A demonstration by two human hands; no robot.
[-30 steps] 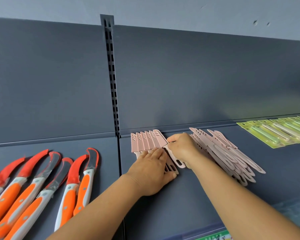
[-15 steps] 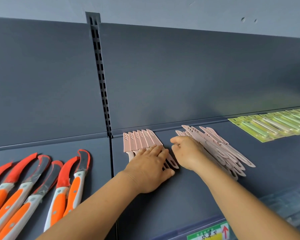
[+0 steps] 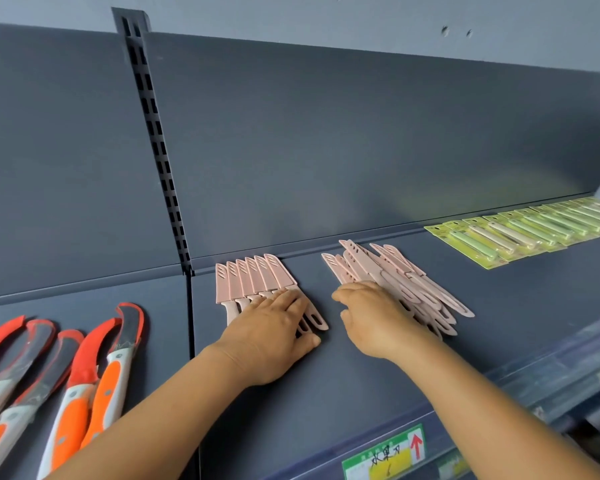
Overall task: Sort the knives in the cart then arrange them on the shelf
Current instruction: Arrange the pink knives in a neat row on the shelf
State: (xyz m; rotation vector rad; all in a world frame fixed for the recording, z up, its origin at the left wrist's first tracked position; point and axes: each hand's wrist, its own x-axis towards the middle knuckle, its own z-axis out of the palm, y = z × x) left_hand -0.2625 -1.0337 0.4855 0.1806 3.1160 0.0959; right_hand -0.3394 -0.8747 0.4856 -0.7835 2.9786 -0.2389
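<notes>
On the shelf, head view: only one camera, looking forward and down at both hands.
Step in hand: arranging, as I judge it; the pink knives are being moved one by one from a loose heap into a neat fanned row on the shelf.
Neat row: six sheathed pink knives, overlapping side by side, tips toward the back panel, handles toward the person.
Loose heap: more pink knives lying criss-crossed just right of the row, with a bare strip of shelf between the two.
Left hand: laid flat on the handles of the neat row, fingers straight and close together, pressing them down; it grips nothing.
Right hand: at the near left edge of the heap, fingers bent down onto the knives. Whether they have closed round one cannot be told, since the fingertips are hidden behind the back of the hand.
Next move: probably to lift a single knife clear of the heap without dragging its neighbours, then lay it against the right end of the row, at the same slant, while the left hand steadies the row.
Elsewhere: orange-handled knives lie on the shelf to the left, green carded packs to the far right, a price label on the front edge.
</notes>
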